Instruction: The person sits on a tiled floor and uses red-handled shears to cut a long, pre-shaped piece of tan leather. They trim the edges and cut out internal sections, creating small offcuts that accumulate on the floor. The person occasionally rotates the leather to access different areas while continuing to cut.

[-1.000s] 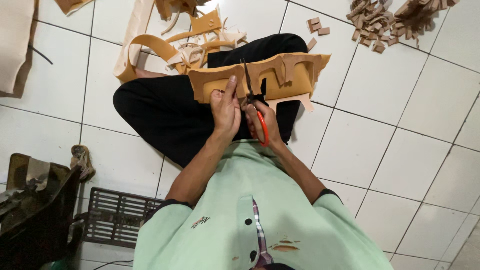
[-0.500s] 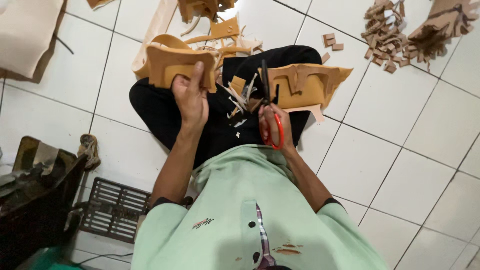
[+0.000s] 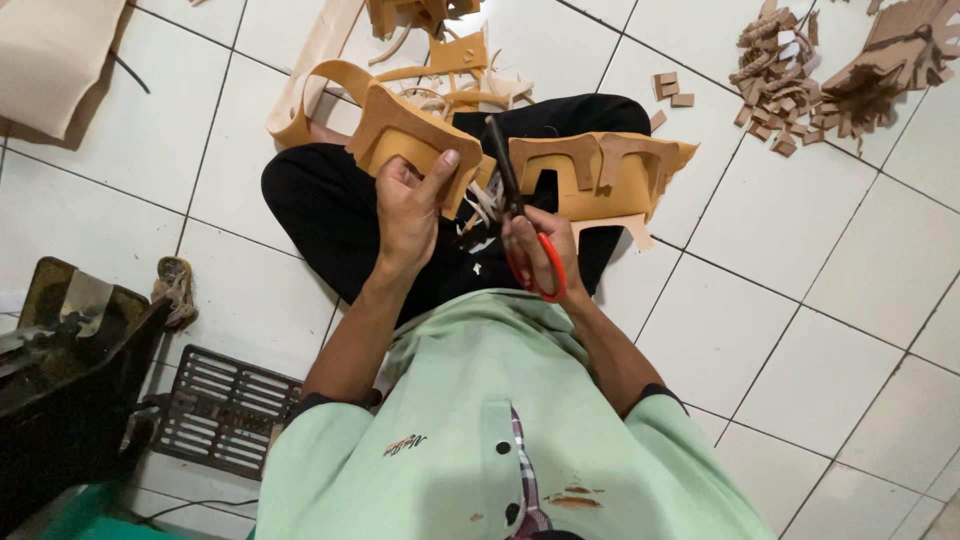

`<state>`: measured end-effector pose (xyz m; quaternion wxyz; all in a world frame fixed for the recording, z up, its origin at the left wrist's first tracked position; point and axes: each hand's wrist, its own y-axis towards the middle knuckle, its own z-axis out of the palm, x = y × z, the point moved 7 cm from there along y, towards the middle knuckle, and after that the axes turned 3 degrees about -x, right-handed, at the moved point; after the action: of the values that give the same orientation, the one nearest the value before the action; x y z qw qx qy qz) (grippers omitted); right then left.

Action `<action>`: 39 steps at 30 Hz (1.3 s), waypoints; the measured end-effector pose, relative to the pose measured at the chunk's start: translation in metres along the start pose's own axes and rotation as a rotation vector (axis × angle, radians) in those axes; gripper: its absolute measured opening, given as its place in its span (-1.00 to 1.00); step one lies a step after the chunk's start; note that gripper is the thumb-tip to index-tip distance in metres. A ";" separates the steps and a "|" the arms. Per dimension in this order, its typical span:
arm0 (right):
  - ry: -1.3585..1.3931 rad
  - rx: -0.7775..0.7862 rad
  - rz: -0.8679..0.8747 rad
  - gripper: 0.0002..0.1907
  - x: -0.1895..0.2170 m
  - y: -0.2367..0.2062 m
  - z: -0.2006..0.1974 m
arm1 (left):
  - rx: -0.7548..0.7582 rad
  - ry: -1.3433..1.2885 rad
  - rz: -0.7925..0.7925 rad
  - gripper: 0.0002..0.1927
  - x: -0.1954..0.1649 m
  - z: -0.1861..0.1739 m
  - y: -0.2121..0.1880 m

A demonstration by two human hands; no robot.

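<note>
**Tan cut-outs on the lap, scissors in hand**

While the person sits cross-legged on the white tiled floor (image 3: pixel 830 290), the left hand (image 3: pixel 412 210) grips a tan leather-like piece (image 3: pixel 400 135), thumb stretched along its front face and the other fingers curled behind its lower edge. That piece rests tilted over the left knee. The right hand (image 3: pixel 535 250) holds red-handled scissors (image 3: pixel 520 215), fingers threaded through the red loops and wrapped tight; the dark blades point up and away, between the two pieces, and whether they are parted I cannot tell. A second tan piece (image 3: pixel 600 175) with notched cut-outs lies across the right knee, just beside the blades. Small offcuts (image 3: pixel 780 80) are heaped well apart on the tiles, and a dark metal grate (image 3: pixel 220 410) sits near the left elbow.
</note>
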<state>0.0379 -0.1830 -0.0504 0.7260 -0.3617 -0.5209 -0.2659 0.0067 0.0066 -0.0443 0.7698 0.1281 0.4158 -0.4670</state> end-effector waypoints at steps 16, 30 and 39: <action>-0.079 0.212 0.139 -0.61 0.011 -0.008 -0.013 | 0.267 0.346 -0.189 -0.67 -0.022 0.019 -0.005; -0.047 0.106 0.002 -0.61 0.004 -0.005 -0.007 | 0.152 0.180 -0.140 -0.74 0.006 0.026 -0.019; -0.136 0.123 -0.076 -0.61 0.014 -0.003 -0.005 | 0.011 -0.190 -0.176 -0.59 0.010 0.017 0.006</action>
<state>0.0426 -0.1888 -0.0370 0.6991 -0.3139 -0.5977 -0.2354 0.0225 -0.0066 -0.0419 0.7612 0.0507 0.3479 -0.5450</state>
